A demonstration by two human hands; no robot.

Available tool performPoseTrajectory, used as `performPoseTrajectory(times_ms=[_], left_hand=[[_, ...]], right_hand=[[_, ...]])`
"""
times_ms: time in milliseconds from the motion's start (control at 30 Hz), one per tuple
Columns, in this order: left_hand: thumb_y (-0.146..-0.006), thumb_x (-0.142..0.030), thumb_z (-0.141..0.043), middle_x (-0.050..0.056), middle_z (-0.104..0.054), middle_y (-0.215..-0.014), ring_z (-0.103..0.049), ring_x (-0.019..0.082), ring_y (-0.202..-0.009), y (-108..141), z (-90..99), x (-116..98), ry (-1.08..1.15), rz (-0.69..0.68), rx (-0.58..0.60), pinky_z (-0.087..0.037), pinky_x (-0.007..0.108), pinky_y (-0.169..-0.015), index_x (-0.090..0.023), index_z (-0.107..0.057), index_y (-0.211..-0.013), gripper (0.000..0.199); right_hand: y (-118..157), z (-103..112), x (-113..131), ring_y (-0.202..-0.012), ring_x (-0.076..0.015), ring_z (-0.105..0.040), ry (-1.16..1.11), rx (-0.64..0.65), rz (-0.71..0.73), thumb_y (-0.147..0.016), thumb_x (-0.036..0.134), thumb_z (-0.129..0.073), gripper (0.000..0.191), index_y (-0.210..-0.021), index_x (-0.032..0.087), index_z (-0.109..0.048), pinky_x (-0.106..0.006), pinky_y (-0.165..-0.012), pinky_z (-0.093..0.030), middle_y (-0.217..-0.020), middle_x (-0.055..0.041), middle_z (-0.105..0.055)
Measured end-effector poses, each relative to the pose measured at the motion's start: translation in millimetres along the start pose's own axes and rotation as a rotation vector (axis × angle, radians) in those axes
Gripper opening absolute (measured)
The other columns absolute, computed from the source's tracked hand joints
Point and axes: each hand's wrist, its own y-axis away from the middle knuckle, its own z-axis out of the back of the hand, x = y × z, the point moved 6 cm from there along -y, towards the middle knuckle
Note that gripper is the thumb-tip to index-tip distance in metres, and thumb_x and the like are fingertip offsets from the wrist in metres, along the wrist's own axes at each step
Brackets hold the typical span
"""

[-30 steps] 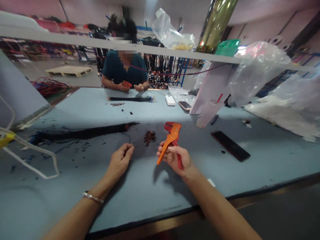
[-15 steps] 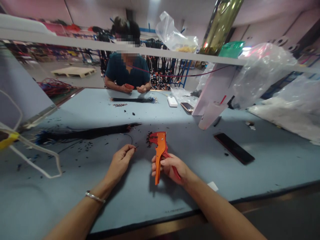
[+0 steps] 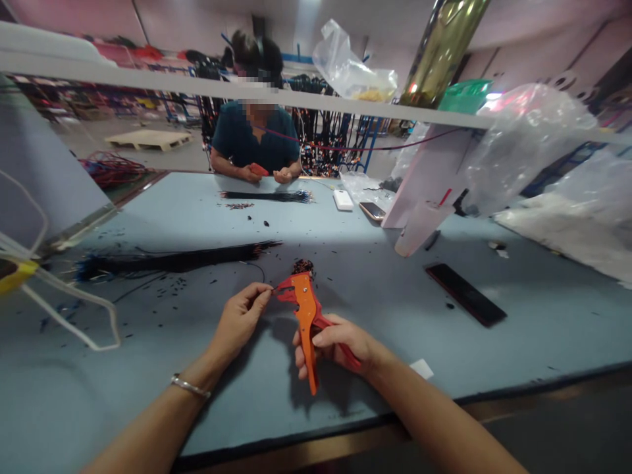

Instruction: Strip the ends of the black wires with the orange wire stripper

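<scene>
My left hand (image 3: 245,312) pinches a thin black wire (image 3: 260,268) close to its end, between thumb and fingertips. That wire loops back toward a long bundle of black wires (image 3: 182,261) lying on the blue-grey table. My right hand (image 3: 340,345) is wrapped round the handles of an orange and red wire stripper (image 3: 305,309). The tool's red jaws point left and meet the wire's tip at my left fingertips; whether they are clamped on it I cannot tell. Just behind the jaws lies a small pile of dark cut bits (image 3: 303,266).
A black phone (image 3: 465,293) lies at right, near a lidded cup with a red straw (image 3: 419,227). A white wire frame (image 3: 93,296) stands at left. Across the table (image 3: 237,408) a person (image 3: 257,141) holds a red tool behind another wire bundle (image 3: 266,196). A shelf (image 3: 197,89) spans above.
The wire stripper has moved down and left, away from the pile of bits, bringing its jaws to the wire's end. My left hand has stayed nearly still with the wire.
</scene>
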Motion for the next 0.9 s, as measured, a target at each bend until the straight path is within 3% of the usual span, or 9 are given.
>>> performPoseTrajectory(times_ms=[400, 633, 900], left_hand=[[-0.082, -0.043, -0.055, -0.001, -0.059, -0.067, -0.05, 0.014, -0.063, 1.3, 0.2, -8.5, -0.079, -0.073, 0.014, -0.041, 0.023, -0.061, -0.017, -0.065, -0.079, 0.027], [-0.086, -0.042, -0.048, -0.003, -0.051, -0.063, -0.045, 0.013, -0.059, 4.3, -1.7, -10.3, -0.189, -0.127, 0.058, -0.037, 0.023, -0.058, -0.017, -0.06, -0.077, 0.03], [-0.087, -0.042, -0.045, -0.004, -0.043, -0.06, -0.04, 0.012, -0.058, 6.7, -2.8, -13.3, -0.163, -0.094, 0.089, -0.033, 0.024, -0.057, -0.017, -0.054, -0.073, 0.03]], right_hand=[[1.2, -2.4, 2.2, -0.066, -0.0232, -0.07, 0.031, -0.017, -0.001, -0.067, 0.024, -0.066, 0.03, -0.092, 0.007, -0.064, -0.035, -0.064, -0.055, -0.076, -0.0126, -0.07], [2.0, -2.7, 1.7, -0.067, -0.0226, -0.069, 0.057, 0.005, 0.0, -0.07, 0.023, -0.066, 0.029, -0.093, 0.007, -0.063, -0.034, -0.064, -0.055, -0.079, -0.0123, -0.07], [3.4, -5.5, 3.0, -0.067, -0.0225, -0.069, 0.07, 0.01, 0.008, -0.07, 0.023, -0.067, 0.029, -0.093, 0.007, -0.064, -0.034, -0.063, -0.055, -0.078, -0.0127, -0.07]])
